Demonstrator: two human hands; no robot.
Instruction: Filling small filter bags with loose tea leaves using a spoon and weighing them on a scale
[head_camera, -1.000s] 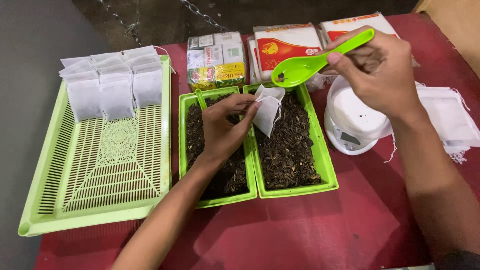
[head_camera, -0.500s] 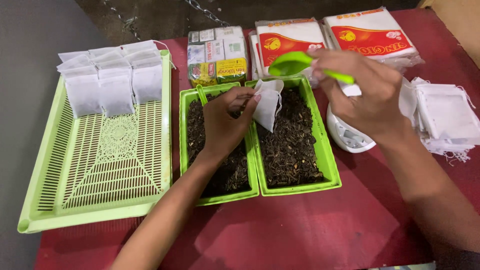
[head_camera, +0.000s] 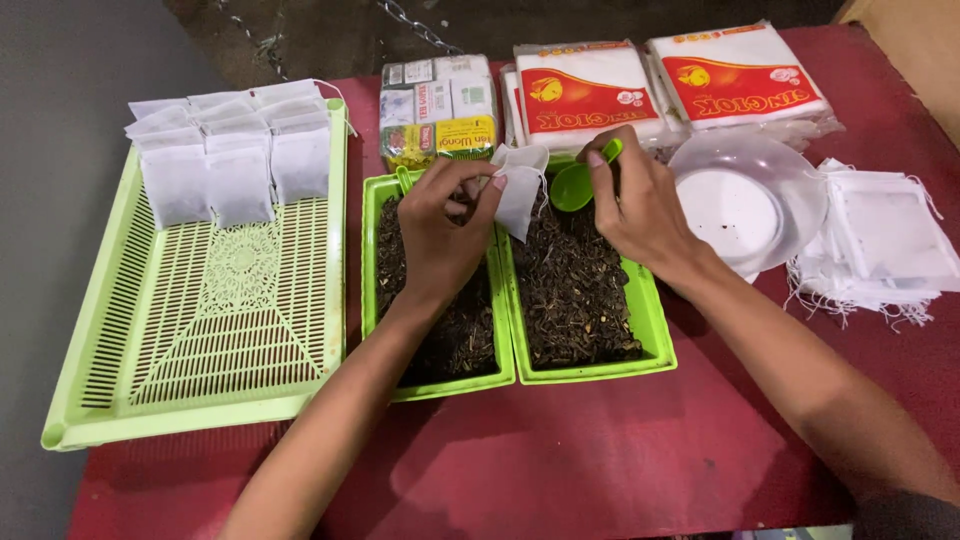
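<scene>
White paper filter bag (head_camera: 520, 195) pinched open-mouthed between thumb and fingers of the left hand (head_camera: 440, 235) above the seam of two green trays (head_camera: 655, 330) of dark loose tea, while the right hand (head_camera: 640, 210), just beside it, grips a green spoon (head_camera: 580, 182) whose bowl dips toward the bag.

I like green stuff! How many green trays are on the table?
3: the big slotted tray on the left, and two small trays of dark leaves side by side in the middle, one under the left hand, one under the right hand.
</scene>
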